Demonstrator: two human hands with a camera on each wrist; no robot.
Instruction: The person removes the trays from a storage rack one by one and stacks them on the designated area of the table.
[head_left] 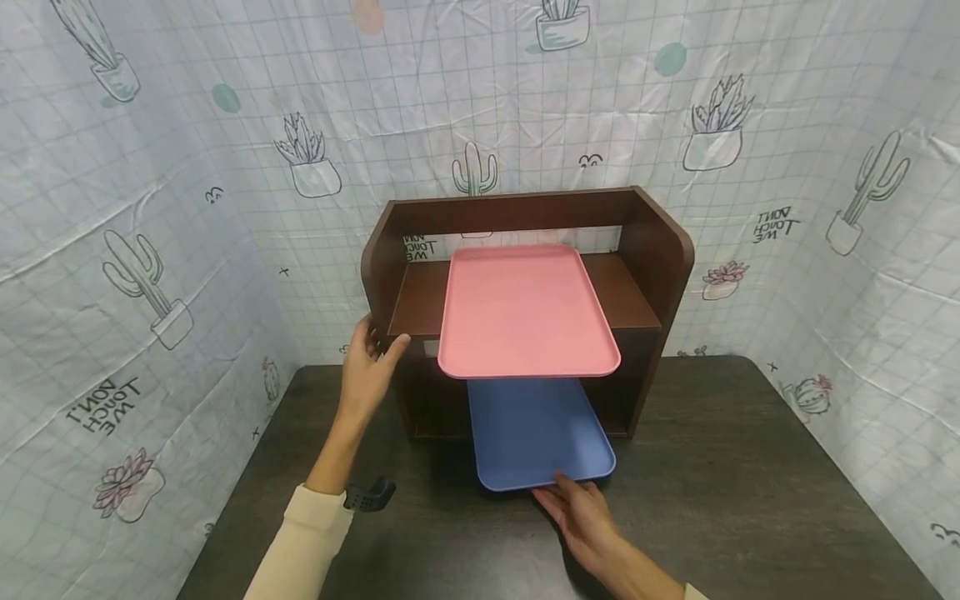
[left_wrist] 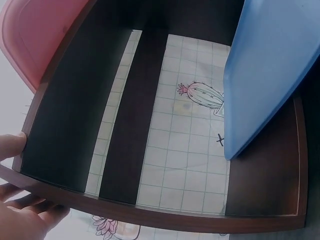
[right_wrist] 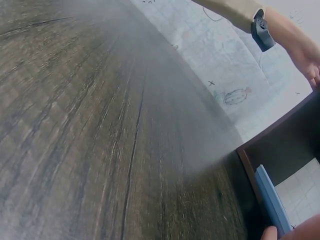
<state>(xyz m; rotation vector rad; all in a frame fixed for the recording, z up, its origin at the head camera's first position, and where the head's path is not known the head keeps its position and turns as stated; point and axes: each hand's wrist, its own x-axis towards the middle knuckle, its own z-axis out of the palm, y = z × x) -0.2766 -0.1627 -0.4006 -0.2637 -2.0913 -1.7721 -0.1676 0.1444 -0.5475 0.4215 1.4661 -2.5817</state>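
A dark brown wooden two-level shelf (head_left: 649,250) stands on the table. My left hand (head_left: 365,371) grips its left side panel near the middle board, thumb at the front edge and fingers round the outside. On the upper level lies a pink tray (head_left: 528,312), its front end jutting out past the board. A blue tray (head_left: 536,429) reaches out of the lower level, its rear part hidden under the pink one. My right hand (head_left: 581,517) holds the blue tray by its front rim, thumb on top and fingers beneath. The right wrist view shows the tray's edge (right_wrist: 272,197) beside the thumb.
The dark wood-grain table (head_left: 750,467) extends to both sides of the shelf. A white grid-patterned cloth (head_left: 225,167) with cactus drawings hangs behind and at both sides. A black wrist device (head_left: 370,495) sits on my left forearm.
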